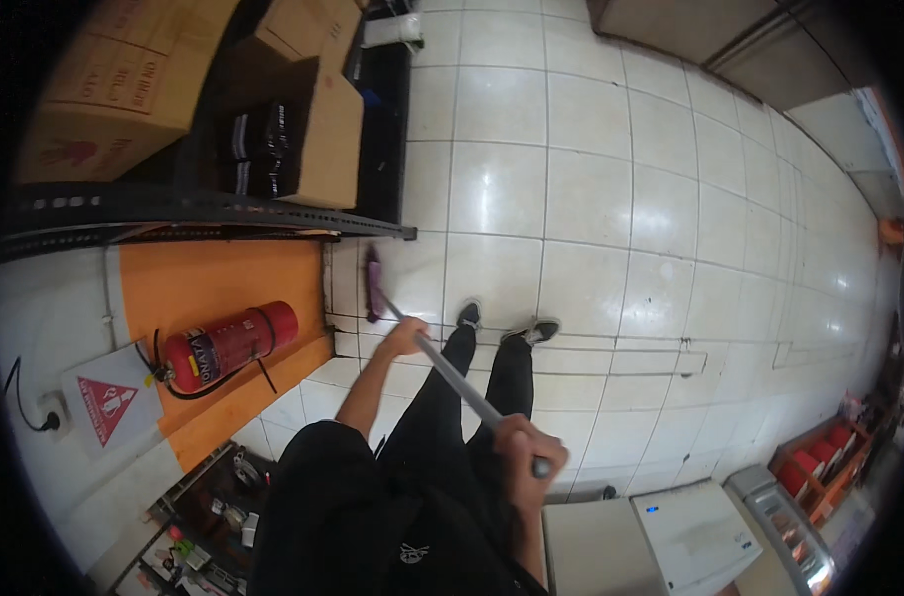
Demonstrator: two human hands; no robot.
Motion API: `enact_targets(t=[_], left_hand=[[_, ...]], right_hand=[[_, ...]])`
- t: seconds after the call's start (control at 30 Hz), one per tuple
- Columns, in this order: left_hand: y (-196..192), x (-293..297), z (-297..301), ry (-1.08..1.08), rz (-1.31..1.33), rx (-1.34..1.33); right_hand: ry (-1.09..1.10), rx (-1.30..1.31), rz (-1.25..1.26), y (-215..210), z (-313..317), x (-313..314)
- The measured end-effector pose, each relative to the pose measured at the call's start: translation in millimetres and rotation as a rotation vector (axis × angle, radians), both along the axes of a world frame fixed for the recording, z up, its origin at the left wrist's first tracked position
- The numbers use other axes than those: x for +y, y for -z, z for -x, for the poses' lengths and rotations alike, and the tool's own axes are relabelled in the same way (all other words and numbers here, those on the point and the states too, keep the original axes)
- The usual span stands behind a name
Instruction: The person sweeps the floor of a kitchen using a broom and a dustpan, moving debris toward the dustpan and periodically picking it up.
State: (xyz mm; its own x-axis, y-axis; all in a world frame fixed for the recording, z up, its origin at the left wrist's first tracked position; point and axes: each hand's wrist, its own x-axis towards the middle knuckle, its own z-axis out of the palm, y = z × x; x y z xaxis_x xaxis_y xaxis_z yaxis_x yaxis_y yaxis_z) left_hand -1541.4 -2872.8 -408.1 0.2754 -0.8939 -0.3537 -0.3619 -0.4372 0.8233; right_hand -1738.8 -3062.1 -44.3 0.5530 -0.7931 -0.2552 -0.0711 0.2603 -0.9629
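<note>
Both my hands are wrapped round the long grey handle of a broom [459, 383]. My left hand [404, 337] grips it lower down, toward the brush. Near the dark end cap, my right hand [527, 459] holds the top of the handle. The purple and dark broom head [375, 288] rests on the white tiles by the wall, just below the corner of the black shelf rack. Its bristles are too small and blurred to make out.
A black metal rack [204, 211] with cardboard boxes [333, 134] stands on the left. Below it, a red fire extinguisher [231, 346] hangs on an orange wall panel. White tiled floor [591, 189] spreads ahead and right. A white cabinet [695, 541] stands at the lower right.
</note>
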Motion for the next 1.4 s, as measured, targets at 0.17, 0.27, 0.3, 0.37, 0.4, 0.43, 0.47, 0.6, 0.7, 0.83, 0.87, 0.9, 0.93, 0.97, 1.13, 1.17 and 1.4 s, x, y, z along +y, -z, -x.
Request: enact_targets(t=[0.17,0.27,0.3,0.37,0.4,0.43,0.47,0.6,0.7,0.83,0.87,0.9,0.93,0.97,1.13,1.17,1.4], left_hand=[[17,-17,18,0.010,-0.016,-0.128],[6,-105,98,-0.227,0.267,-0.007],[-12,-137,120,-0.138,0.282,0.089],[-8,-178,161,-0.120,0.378,0.174],[-18,-206,179,-0.070,0.388,0.172],[-26,-227,195,-0.019,0.397,0.165],[-35,-241,209,-0.007,0.413,0.176],[-64,-301,243,0.205,0.453,0.180],[-114,-325,262,0.388,0.331,0.102],[-126,-331,240,0.399,0.432,0.118],[-118,-336,227,0.383,0.360,0.149],[-92,-337,212,0.443,0.291,0.103],[-58,-341,201,0.497,0.218,0.053],[-30,-345,202,0.499,0.201,0.042],[11,-450,310,0.188,0.452,-0.037],[-1,-494,351,0.237,0.553,0.048],[-65,-675,490,0.393,0.817,0.276]], right_hand=[[0.181,0.070,0.136,15,36,24],[0.350,-0.037,0.236,-25,59,-1],[0.341,0.015,0.298,-41,66,-12],[0.387,0.017,0.399,-65,67,-20],[0.411,0.008,0.465,-73,74,-24],[0.419,0.018,0.484,-76,85,-27],[0.464,0.030,0.510,-77,98,-33],[0.573,0.018,0.597,-95,159,-66],[0.819,-0.181,0.475,-128,205,-105],[0.738,-0.308,0.388,-111,248,-180],[0.569,-0.372,0.328,-90,252,-198],[0.545,-0.330,0.258,-63,254,-210],[0.451,-0.270,0.320,-47,237,-226],[0.646,-0.252,0.264,-27,217,-229],[0.563,-0.095,0.501,-60,234,-285],[0.574,-0.069,0.488,-68,248,-297],[0.681,0.071,1.145,-64,324,-352]])
